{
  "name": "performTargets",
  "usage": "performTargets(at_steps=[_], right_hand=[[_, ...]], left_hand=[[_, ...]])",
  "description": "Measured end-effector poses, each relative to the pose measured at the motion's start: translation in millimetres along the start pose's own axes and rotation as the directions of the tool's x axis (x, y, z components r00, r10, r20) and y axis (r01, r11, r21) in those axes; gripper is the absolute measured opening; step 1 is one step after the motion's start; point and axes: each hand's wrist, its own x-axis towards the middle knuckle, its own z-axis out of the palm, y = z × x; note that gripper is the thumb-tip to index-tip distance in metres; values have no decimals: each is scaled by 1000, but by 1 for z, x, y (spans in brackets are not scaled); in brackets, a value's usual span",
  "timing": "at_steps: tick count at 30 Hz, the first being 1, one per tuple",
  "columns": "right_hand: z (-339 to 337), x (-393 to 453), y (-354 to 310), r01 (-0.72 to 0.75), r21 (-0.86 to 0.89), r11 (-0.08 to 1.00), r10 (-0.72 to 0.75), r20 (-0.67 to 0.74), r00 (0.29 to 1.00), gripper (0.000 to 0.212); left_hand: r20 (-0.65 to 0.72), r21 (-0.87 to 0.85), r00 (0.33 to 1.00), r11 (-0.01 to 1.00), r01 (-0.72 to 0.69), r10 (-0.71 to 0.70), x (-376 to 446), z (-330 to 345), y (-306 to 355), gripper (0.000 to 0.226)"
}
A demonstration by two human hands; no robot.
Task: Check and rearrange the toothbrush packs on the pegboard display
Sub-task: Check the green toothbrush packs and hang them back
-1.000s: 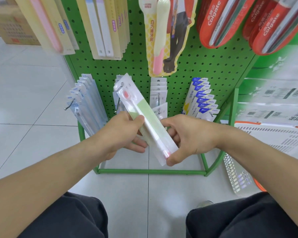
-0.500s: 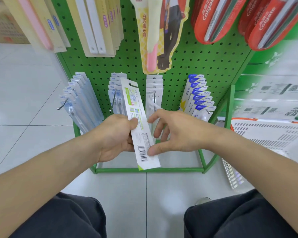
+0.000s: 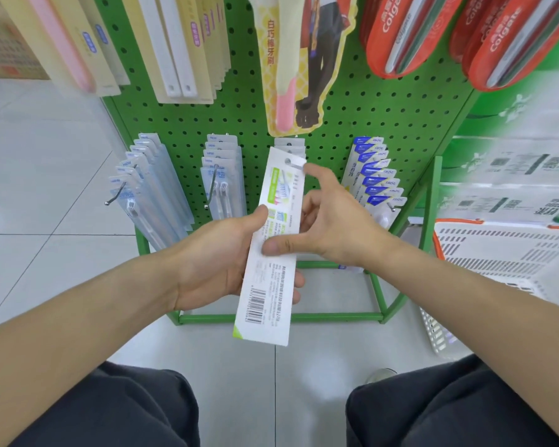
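Head view: you hold one toothbrush pack back-side up, barcode toward you, in front of the green pegboard, low at its centre. Your left hand grips the pack's left edge at about 9 o'clock, thumb on top and fingers curled beneath. Your right hand pinches it from 3 o'clock, thumb pressed on the card and forefinger raised to the hang hole at the pack's 12 o'clock end. That hole lies close to the tip of the centre hook; whether it is threaded cannot be told. Judgement: checking of this pack appears done, rehanging is in hand and unfinished. The rows at 9 o'clock, 10 o'clock and 3 o'clock hang in order; whether they have been checked is not shown. A white basket stands far right.
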Motion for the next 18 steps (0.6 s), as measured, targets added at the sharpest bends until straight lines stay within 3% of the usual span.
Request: performTargets(at_steps=[7,13,15,18], right_hand=[[-19,9,0,4,160,987,28,-198,980,120],[-34,10,6,-33,180,983,73,-218,973,58],[-38,10,9,-60,204,977,103,-206,973,48],[-41,10,13,-89,233,968,129,-165,978,46]], left_hand=[[-20,86,999,996,-26,28,-3,-3,-3,35],[18,386,1000,922,-21,15,1,-8,-8,23],[-25,533,1000,846,4,10,4,-11,-9,22],[-124,815,984,579,28,126,11,-18,-11,27]])
